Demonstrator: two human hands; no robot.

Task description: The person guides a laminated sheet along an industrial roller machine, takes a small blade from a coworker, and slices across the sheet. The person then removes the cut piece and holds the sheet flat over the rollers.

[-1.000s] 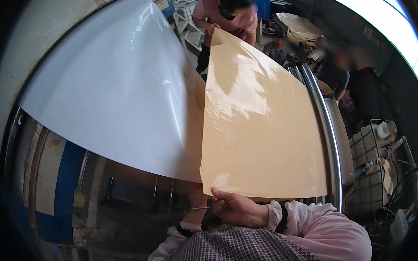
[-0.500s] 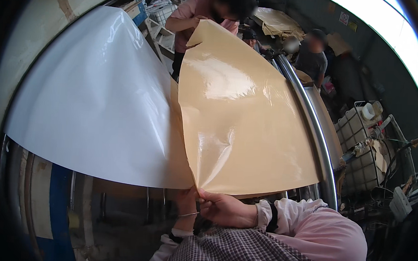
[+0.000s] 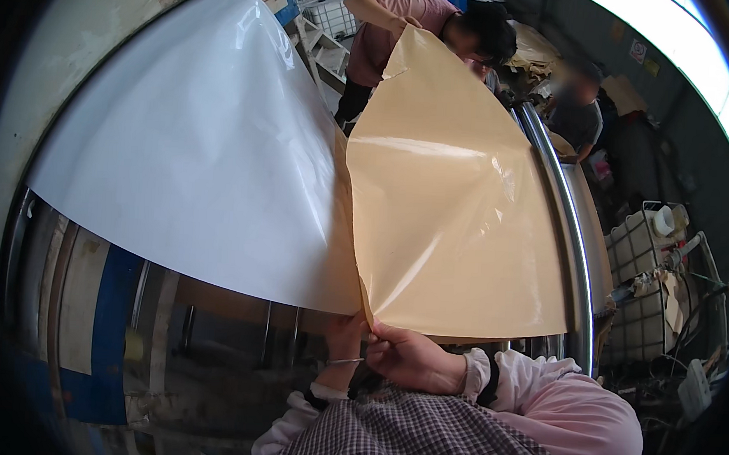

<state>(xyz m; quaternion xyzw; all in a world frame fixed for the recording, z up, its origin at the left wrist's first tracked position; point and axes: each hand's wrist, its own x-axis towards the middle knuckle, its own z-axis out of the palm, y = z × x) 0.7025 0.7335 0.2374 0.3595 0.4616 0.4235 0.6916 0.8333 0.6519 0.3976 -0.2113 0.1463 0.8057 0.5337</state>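
Note:
A glossy tan sheet (image 3: 463,233) and a broad white sheet (image 3: 196,144) meet along a seam that runs away from me. My right hand (image 3: 415,359) pinches the tan sheet's near left corner between thumb and fingers. Close beside it, my left hand (image 3: 345,335) is closed at the near end of the seam, where the white sheet's edge ends; the sheet hides most of its fingertips. At the far end, a co-worker's hand (image 3: 406,22) holds up the peaked corner of the tan sheet. Creases fan out from my right hand across the tan surface.
A shiny metal roller (image 3: 569,230) runs along the tan sheet's right side. Caged white tanks (image 3: 639,267) stand to the right. A second person (image 3: 575,111) is at the back right. Blue and cream machine framing (image 3: 112,330) lies under the white sheet at left.
The whole view has shifted, so the sheets sit further right and higher. The far co-worker has leaned to the right, over the raised corner. Both my hands keep their places at the seam.

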